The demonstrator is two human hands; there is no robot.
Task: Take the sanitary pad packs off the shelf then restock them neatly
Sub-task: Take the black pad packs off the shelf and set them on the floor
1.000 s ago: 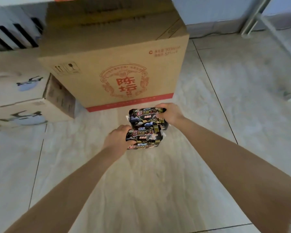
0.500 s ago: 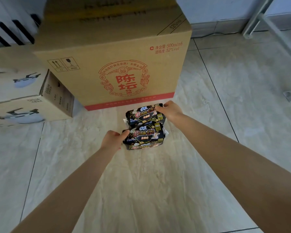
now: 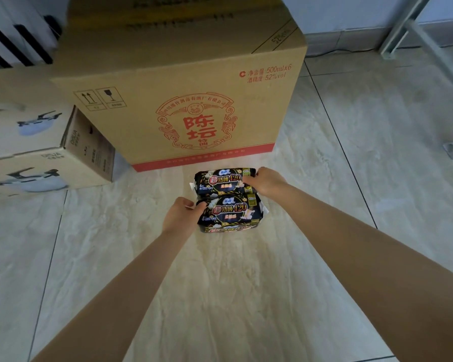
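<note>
Pale marbled floor tiles (image 3: 220,283) with dark grout lines fill most of the view. At top centre we see a large brown cardboard box (image 3: 178,82) with red print and a red bottom band, standing on the tiles. To its left, touching its side, sit smaller cartons (image 3: 37,142) printed with a pot picture. Behind those is a white slatted panel (image 3: 13,43). At upper right, a pale metal frame (image 3: 413,27) runs diagonally in front of a blue-grey wall.

Two black sanitary pad packs lie side by side, long edges touching, just in front of the large box's red band:

- The far pack (image 3: 220,180) lies nearest the box, label face up. The right hand (image 3: 268,181) grips its right end, with fingers curled over the top edge and the thumb on the label face.
- The near pack (image 3: 229,212) lies on the person's side of the far pack, also label up, with its front edge showing a red-and-gold strip. The left hand (image 3: 181,214) grips its left end, fingers wrapped round the pack's end.

Both arms reach forward from the bottom corners of the view and converge on the packs. We cannot tell whether the packs rest on the tiles or are held just above them — the view from above does not show a gap.
</note>
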